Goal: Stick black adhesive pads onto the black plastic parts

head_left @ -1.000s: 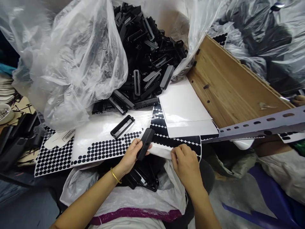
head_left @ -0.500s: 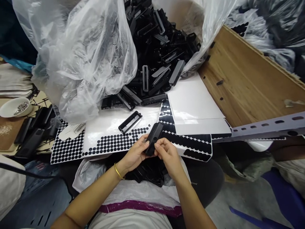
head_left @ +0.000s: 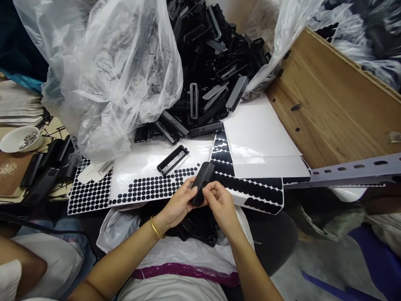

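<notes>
A long black plastic part (head_left: 204,175) with a ribbed, woven-looking face is held tilted over the front edge of the sticker sheets. My left hand (head_left: 177,205) is closed round its lower left side, thumb on top. At the lower right edge of the part, my right hand (head_left: 222,205) has thumb and forefinger pinched together; whatever is between them is hidden. Just behind my hands lies a sheet of round black stickers (head_left: 147,188), partly used. On its bare white area rests a black open rectangular frame (head_left: 169,156).
Behind are a heap of black plastic parts (head_left: 200,58) and a clear plastic bag (head_left: 125,75). White sheets (head_left: 263,138) lie beside a wooden panel (head_left: 338,104) at right. A bag of black parts (head_left: 197,232) is on my lap. Another person's arm (head_left: 23,261) is at lower left.
My hands and the black part stay almost in place. The view has shifted slightly. Another person's arm has come into view at the lower left.
</notes>
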Demonstrator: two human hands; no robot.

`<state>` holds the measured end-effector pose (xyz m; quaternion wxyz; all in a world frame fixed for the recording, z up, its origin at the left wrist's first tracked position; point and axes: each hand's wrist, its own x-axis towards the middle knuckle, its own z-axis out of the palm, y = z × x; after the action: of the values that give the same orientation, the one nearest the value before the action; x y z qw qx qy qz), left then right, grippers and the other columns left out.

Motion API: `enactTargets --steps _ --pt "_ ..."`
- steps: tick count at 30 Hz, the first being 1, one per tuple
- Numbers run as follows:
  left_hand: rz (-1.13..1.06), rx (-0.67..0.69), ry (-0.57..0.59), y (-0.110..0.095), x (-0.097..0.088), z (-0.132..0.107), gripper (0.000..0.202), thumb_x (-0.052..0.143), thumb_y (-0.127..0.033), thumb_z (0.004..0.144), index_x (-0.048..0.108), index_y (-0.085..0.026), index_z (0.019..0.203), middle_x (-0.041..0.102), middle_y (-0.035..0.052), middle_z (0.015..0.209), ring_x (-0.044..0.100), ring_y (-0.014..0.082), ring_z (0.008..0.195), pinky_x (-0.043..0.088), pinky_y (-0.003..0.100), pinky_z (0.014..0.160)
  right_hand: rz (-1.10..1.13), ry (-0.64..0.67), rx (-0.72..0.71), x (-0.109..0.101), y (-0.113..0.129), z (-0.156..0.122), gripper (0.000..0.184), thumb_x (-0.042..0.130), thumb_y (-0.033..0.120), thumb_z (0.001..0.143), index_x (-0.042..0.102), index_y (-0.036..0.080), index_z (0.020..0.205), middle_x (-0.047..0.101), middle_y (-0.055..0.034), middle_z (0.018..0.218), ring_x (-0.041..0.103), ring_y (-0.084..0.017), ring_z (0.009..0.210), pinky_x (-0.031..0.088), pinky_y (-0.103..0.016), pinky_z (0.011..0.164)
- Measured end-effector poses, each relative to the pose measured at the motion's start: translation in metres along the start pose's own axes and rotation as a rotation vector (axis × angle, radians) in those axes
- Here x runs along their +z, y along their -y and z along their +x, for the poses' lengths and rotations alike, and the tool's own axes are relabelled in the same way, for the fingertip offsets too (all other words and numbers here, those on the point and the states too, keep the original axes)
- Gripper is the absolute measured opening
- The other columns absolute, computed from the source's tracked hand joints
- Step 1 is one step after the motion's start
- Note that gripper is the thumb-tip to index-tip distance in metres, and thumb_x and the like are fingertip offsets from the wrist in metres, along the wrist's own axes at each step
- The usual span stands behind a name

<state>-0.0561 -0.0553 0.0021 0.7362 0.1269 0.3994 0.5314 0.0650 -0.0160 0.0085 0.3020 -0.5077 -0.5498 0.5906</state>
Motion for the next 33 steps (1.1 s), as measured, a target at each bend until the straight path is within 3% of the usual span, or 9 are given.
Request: enactTargets --steps 7,13,18,24,27,30,31,33 --pt "0.015 -0.012 0.017 -0.001 -0.003 0.000 0.037 0.064 -0.018 0.073 0.056 -0.023 0.109 0.064 0.0011 0.094 0.059 0.0120 0.079 0.048 0.028 0.078 -0.021 0.000 0.024 0.001 -0.003 0.002 0.015 0.054 0.032 0.077 0.048 0.021 0.068 0.047 0.0060 0.051 0.048 -0.011 0.047 0.041 -0.023 0.048" --pt "0.117 0.019 0.025 0.000 -0.006 -0.001 0.044 0.063 -0.017 0.075 0.051 -0.024 0.117 0.061 0.0034 0.107 0.056 0.0145 0.095 0.046 0.027 0.081 -0.055 -0.017 0.022 0.002 -0.006 0.002 0.016 0.053 0.034 0.078 0.048 0.021 0.069 0.049 0.0051 0.054 0.049 -0.011 0.048 0.043 -0.023 0.048" --pt "0.180 0.048 0.033 0.001 -0.009 0.001 0.045 0.063 -0.018 0.076 0.051 -0.023 0.119 0.059 0.0049 0.114 0.053 0.0186 0.108 0.042 0.029 0.090 -0.169 -0.057 -0.062 0.005 -0.008 0.001 0.015 0.050 0.032 0.080 0.047 0.021 0.071 0.054 0.0028 0.059 0.053 -0.012 0.051 0.043 -0.024 0.049" --pt "0.296 0.049 0.102 0.000 -0.016 -0.003 0.047 0.058 -0.020 0.080 0.046 -0.024 0.125 0.058 0.0061 0.118 0.053 0.0195 0.108 0.043 0.032 0.092 -0.432 -0.114 -0.196 0.004 -0.007 -0.007 0.005 0.048 0.026 0.082 0.046 0.021 0.082 0.056 0.0025 0.064 0.055 -0.013 0.054 0.041 -0.024 0.050" --pt "0.510 0.032 0.245 -0.013 -0.024 -0.016 0.051 0.058 -0.022 0.079 0.046 -0.025 0.129 0.058 0.0062 0.120 0.056 0.0202 0.104 0.045 0.034 0.091 -0.449 -0.250 -0.274 -0.009 0.001 -0.009 0.014 0.051 0.027 0.082 0.045 0.021 0.093 0.053 0.0036 0.065 0.051 -0.012 0.053 0.040 -0.024 0.050" --pt "0.870 0.043 0.365 -0.031 -0.029 -0.026 0.045 0.061 -0.028 0.078 0.055 -0.025 0.123 0.061 0.0053 0.119 0.057 0.0222 0.105 0.043 0.035 0.094 -0.471 -0.305 -0.357 -0.021 0.010 -0.002 0.007 0.051 0.027 0.083 0.048 0.022 0.086 0.053 0.0029 0.066 0.049 -0.011 0.053 0.040 -0.024 0.053" --pt "0.976 0.082 0.330 -0.036 -0.030 -0.027 0.039 0.061 -0.031 0.078 0.060 -0.024 0.117 0.063 0.0051 0.116 0.058 0.0225 0.105 0.042 0.035 0.094 -0.501 -0.281 -0.373 -0.022 0.011 0.002 0.005 0.050 0.026 0.083 0.049 0.021 0.082 0.055 0.0019 0.068 0.050 -0.012 0.055 0.041 -0.024 0.055" --pt "1.151 0.254 0.114 -0.044 -0.030 -0.020 0.030 0.057 -0.036 0.081 0.064 -0.023 0.107 0.066 0.0055 0.108 0.059 0.0225 0.102 0.043 0.036 0.092 -0.596 -0.193 -0.378 -0.018 0.013 0.013 0.008 0.047 0.023 0.084 0.051 0.021 0.077 0.058 -0.0006 0.071 0.054 -0.014 0.060 0.041 -0.025 0.058"
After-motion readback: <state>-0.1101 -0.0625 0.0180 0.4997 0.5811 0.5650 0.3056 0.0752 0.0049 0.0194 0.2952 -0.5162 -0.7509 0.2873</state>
